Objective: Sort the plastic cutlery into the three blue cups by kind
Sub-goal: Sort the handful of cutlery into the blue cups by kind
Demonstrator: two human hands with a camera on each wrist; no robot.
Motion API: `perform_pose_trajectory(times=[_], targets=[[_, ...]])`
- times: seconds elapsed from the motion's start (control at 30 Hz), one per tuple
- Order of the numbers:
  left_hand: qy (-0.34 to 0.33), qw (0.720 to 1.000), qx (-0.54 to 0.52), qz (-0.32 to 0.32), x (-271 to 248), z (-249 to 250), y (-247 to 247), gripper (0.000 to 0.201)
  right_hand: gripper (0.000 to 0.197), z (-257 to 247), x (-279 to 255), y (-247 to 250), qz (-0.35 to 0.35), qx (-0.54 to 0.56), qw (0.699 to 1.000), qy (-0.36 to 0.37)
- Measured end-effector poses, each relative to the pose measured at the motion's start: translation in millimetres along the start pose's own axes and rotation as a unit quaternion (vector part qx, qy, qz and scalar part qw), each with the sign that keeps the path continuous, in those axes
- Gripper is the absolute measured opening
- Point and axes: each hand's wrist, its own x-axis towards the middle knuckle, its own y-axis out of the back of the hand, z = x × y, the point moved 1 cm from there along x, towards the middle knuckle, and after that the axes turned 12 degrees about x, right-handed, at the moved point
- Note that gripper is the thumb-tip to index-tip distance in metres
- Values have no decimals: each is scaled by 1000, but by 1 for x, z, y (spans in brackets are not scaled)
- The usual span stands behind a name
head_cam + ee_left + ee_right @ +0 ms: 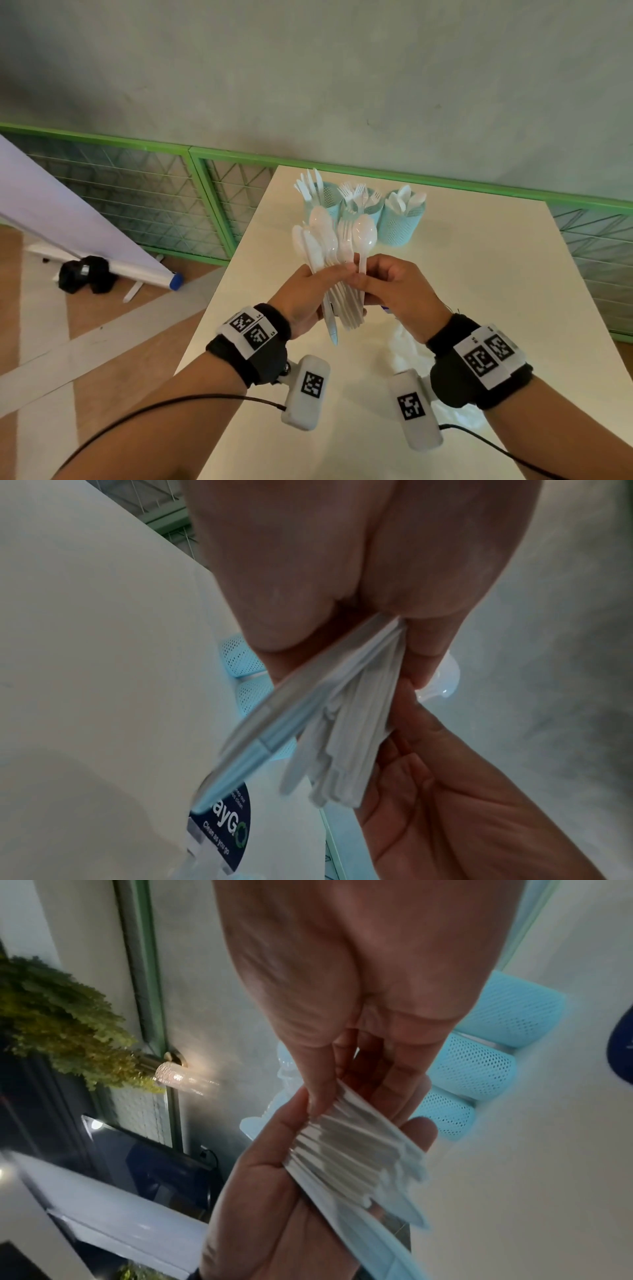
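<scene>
My left hand (310, 291) grips a fanned bundle of white plastic cutlery (323, 246) above the white table (479, 291), handles downward (349, 737). My right hand (387, 287) pinches the handle of one white spoon (364, 236) at the bundle's right edge. Three light blue perforated cups stand in a row at the table's far end: the left cup (325, 200) holds knives, the middle cup (368, 205) forks, the right cup (406, 219) spoons. The cups (479, 1064) also show in the right wrist view behind the handles (349, 1153).
A clear plastic wrapper (411, 349) with a dark blue label (226, 826) lies on the table under my hands. A green mesh railing (171, 192) runs behind the table. A rolled banner stand (113, 260) and a black bag (85, 279) lie on the floor left.
</scene>
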Motion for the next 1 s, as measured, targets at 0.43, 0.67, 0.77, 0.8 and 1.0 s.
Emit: perform_pose_trajectory(times=[0.43, 0.67, 0.77, 0.8, 1.0], targets=[[-6, 1000, -18, -3, 2, -4, 2, 36, 5, -1, -2, -2, 14, 7, 1000, -6], [-13, 999, -21, 23, 4, -1, 0, 39, 15, -1, -5, 2, 44, -21, 999, 23], [-16, 999, -8, 41, 4, 0, 1, 25, 16, 1, -5, 4, 46, -44, 997, 36], [-20, 999, 1, 49, 4, 0, 0, 23, 15, 1, -5, 4, 47, -52, 997, 36], [-50, 995, 40, 70, 11, -3, -7, 24, 7, -1, -1, 12, 67, -143, 986, 62]])
